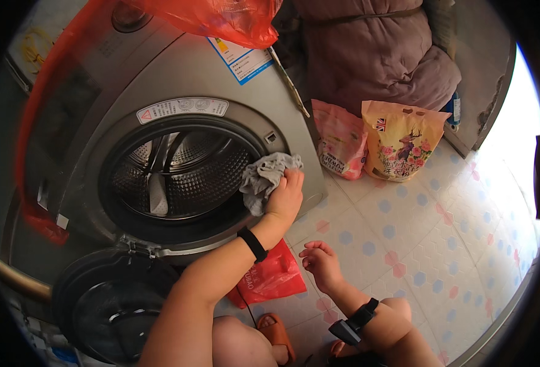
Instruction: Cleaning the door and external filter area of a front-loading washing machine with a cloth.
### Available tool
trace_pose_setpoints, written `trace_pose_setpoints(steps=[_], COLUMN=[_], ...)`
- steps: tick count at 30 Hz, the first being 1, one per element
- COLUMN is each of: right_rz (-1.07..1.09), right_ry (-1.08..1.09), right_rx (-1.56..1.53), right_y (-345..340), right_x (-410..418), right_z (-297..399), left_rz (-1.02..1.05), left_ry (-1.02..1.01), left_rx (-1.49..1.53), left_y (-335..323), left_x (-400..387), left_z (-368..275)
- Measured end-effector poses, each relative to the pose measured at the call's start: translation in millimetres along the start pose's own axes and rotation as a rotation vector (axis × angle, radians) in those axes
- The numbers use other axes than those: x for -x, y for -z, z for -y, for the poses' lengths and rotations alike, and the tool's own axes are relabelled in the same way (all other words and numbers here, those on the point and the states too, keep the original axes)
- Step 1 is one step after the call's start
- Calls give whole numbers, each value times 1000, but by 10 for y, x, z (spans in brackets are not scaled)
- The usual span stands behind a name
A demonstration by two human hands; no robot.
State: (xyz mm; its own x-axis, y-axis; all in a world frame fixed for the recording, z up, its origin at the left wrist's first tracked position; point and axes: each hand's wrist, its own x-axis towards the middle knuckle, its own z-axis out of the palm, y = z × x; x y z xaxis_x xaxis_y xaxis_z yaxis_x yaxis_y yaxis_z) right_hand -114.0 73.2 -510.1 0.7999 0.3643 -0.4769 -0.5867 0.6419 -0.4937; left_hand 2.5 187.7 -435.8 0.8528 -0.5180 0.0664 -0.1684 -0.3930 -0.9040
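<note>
My left hand [287,196] grips a crumpled grey cloth [266,179] against the right side of the door opening of a front-loading washing machine [182,87]. The perforated metal drum [196,179] shows inside, with a pale drum paddle [158,195] at its lower part. To the lower left, the round dark door [114,316] hangs wide open on its hinge [137,247]. My right hand [321,266] is held over the tiled floor, its fingers loosely curled and holding nothing.
Red plastic bags lie on the machine's top [219,18] and on the floor [276,275] below the opening. Two printed washing-powder bags, one pink [341,140] and one yellow [403,142], stand right of the machine. Behind them sits a bundled mauve quilt [370,55].
</note>
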Motion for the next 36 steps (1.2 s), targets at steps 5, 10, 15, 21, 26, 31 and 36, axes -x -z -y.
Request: trace_pose_setpoints(steps=[5,10,15,21,26,31,36], right_rz=[32,87,79,101,119,80,88], right_ry=[-7,-44,-60,-74,-93,-85,-86], right_rx=[-10,-24,-42,-39,2,8,7], right_y=[-21,-106,-52,-63,-250,-129,-128], right_x=[-10,-18,-92,-152,-55,-94,-56], right_z=[-31,-78,-176,-200,-125,-217,-183], left_rz=[71,494,41,-489,-534,-471,-462], left_ry=[-325,-243,201,595,828,693,374], left_rx=[27,478,774,381,110,92,162], left_y=[-433,-596,483,1005,859,802,544], left_x=[678,1281,857,387,-181,-681,-897], left_z=[-288,117,1695,2549,2263,1762,789])
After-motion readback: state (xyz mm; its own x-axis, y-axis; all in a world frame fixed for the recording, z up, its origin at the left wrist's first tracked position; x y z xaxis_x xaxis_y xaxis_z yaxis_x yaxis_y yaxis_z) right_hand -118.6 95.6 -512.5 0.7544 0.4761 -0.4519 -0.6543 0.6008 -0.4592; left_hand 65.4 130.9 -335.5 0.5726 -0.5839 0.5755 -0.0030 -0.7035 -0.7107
